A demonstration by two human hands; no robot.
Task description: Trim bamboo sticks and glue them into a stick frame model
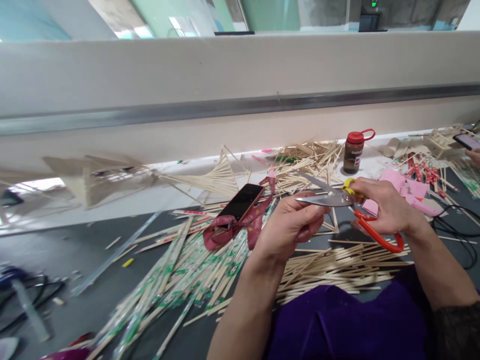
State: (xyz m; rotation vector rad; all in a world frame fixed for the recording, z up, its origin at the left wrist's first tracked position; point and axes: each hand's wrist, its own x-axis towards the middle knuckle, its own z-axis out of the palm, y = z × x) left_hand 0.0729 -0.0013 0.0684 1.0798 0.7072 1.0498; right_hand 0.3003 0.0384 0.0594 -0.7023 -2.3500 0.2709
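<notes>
My right hand (388,202) is closed on the handles of a pair of scissors (330,200), one loop yellow and the other orange-red. The blades stand apart and point left, toward my other hand. My left hand (294,222) has its fingers curled together right by the lower blade's tip; what they pinch, if anything, is hidden. Below both hands lies a spread of loose thin wooden sticks (337,267). Just left of my left hand, a dark phone (243,202) rests with a maroon printed lanyard (221,237) around its lower end.
Plastic-wrapped stick bundles (180,270) cover the left-middle table. A stick-built twisted frame (213,175) stands by the clear partition. Behind are a stick pile (311,157), a red-capped bottle (352,155) and pink paper (397,182). At far right, another person's hand (474,157) holds a phone (467,140).
</notes>
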